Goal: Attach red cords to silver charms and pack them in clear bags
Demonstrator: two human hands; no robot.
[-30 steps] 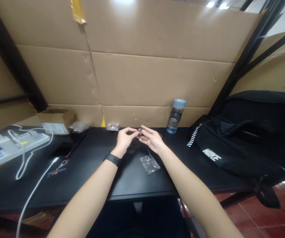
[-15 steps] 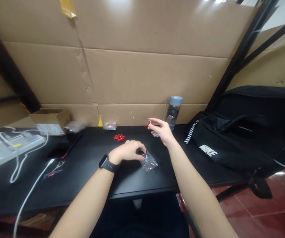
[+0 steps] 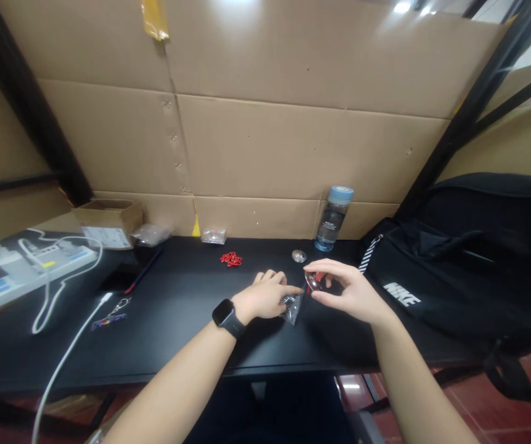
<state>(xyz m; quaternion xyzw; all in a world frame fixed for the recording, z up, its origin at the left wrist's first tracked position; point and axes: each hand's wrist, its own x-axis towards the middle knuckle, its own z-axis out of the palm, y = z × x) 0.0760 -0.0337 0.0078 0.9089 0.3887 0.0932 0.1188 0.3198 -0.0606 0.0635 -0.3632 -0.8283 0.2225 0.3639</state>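
Observation:
My left hand (image 3: 269,293), a dark watch on its wrist, is closed on a small clear plastic bag (image 3: 293,308) low over the black table. Its index finger stretches right toward my right hand (image 3: 343,288). Between the thumb and fingers of my right hand is a small clear round shell (image 3: 312,280) with something red at it, beside the bag's opening. A second clear round shell (image 3: 299,255) lies on the table just beyond. A small heap of red clips or loops (image 3: 231,259) sits to the left of it.
At the back stand a blue-capped water bottle (image 3: 334,219) and a packet of clear plastic (image 3: 213,235). On the left are an open carton (image 3: 110,219), a power strip (image 3: 47,265), a white cable (image 3: 68,354), a phone and a keychain (image 3: 110,319). A black backpack (image 3: 469,246) fills the right side.
My right hand has come back from near the bottle toward the bag, holding the clear shell; the other shell is now uncovered on the table. My left hand with the bag has shifted slightly right.

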